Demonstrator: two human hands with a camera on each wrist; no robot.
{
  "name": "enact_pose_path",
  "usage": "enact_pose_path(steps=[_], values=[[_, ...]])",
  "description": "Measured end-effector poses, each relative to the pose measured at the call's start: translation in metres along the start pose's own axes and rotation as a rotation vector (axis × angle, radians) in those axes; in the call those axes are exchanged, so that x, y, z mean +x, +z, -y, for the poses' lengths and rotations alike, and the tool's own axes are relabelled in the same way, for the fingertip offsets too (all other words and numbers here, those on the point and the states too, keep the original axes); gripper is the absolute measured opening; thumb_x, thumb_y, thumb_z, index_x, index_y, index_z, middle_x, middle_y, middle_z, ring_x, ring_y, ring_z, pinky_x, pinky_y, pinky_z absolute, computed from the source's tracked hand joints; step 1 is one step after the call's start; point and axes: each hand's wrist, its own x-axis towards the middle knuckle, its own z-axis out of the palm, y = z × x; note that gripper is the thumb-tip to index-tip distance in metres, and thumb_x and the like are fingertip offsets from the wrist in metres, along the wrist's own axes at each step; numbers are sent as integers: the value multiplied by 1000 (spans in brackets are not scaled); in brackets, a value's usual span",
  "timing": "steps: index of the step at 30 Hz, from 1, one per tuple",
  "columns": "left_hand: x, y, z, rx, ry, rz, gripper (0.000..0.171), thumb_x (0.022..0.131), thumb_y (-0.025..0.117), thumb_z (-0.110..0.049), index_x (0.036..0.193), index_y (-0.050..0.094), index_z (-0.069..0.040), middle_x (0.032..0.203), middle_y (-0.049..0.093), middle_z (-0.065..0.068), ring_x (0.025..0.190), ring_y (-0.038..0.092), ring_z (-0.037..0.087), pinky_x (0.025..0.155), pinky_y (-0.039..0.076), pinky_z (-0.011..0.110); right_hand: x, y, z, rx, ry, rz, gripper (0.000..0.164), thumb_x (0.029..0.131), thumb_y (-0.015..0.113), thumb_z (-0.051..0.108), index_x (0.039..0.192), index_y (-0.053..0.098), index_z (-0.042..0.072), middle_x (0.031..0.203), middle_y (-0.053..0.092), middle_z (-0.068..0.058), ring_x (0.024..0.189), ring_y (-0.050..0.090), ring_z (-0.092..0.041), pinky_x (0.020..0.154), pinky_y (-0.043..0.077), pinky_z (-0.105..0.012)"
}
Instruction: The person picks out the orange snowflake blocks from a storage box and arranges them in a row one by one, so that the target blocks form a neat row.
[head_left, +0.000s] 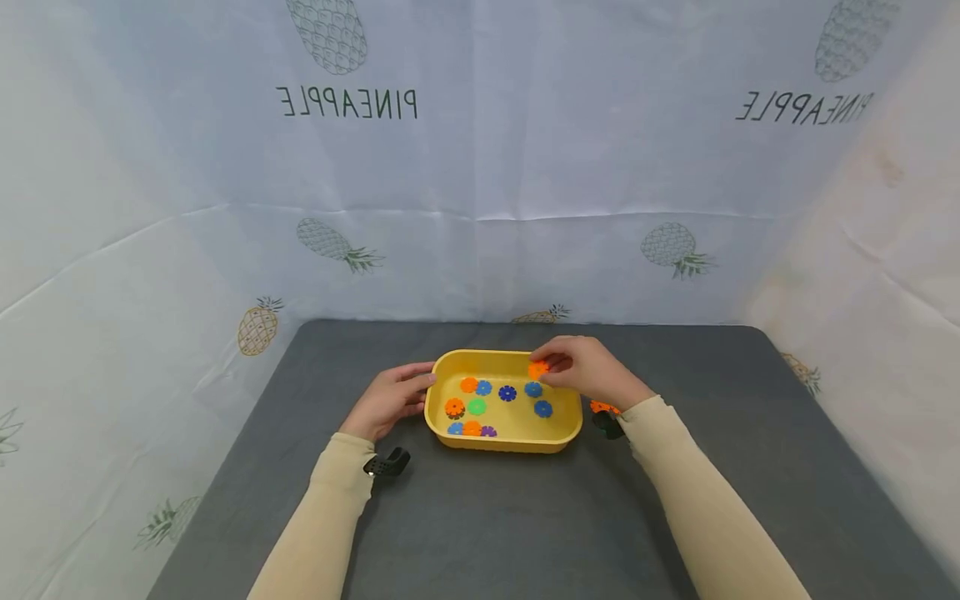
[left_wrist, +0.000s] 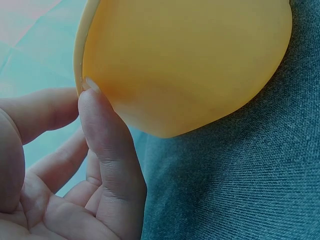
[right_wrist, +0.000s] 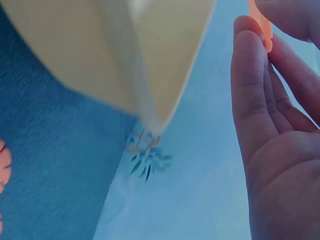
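Note:
A yellow plastic tray (head_left: 491,444) with raised sides stands on the table, holding several notched building discs in orange, blue, green and purple. My left hand (head_left: 386,400) pinches the tray's left rim; in the left wrist view the thumb (left_wrist: 112,160) lies on the inner side and the index finger on the outer. Over the tray's right end, my right hand (head_left: 588,367) pinches an orange notched disc (head_left: 537,369) between thumb and fingers. That orange disc (right_wrist: 260,25) shows edge-on in the right wrist view.
More orange discs (head_left: 604,407) lie on the grey table (head_left: 495,525) just right of the tray, partly hidden by the right wrist. A white curtain (head_left: 525,167) with pineapple prints hangs behind the table and along its sides.

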Motion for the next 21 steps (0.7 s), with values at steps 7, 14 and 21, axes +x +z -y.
enact_pose_path(steps=[7, 14, 21], values=[[1, 1, 1, -7, -10, -7, 54, 105, 74, -35, 154, 61, -18, 136, 71, 12, 90, 68, 17, 82, 62, 25, -24, -10, -28, 37, 28, -131, 38, 99, 81, 21, 136, 75, 16, 128, 74, -3, 109, 70, -22, 97, 63, -44], [1, 2, 0, -4, -13, -9, 54, 105, 73, -34, 155, 60, -17, 137, 70, 13, 91, 69, 17, 82, 61, 25, -49, -14, -67, 66, 96, -181, 42, 99, 81, 26, 140, 73, 16, 134, 73, -6, 113, 71, -25, 95, 64, -44], [2, 1, 1, -4, -18, -6, 56, 104, 75, -36, 154, 61, -17, 138, 70, 12, 91, 69, 17, 81, 61, 23, -69, -14, -96, 91, 162, -188, 42, 98, 82, 26, 137, 74, 14, 130, 75, -9, 109, 72, -24, 90, 65, -40]])
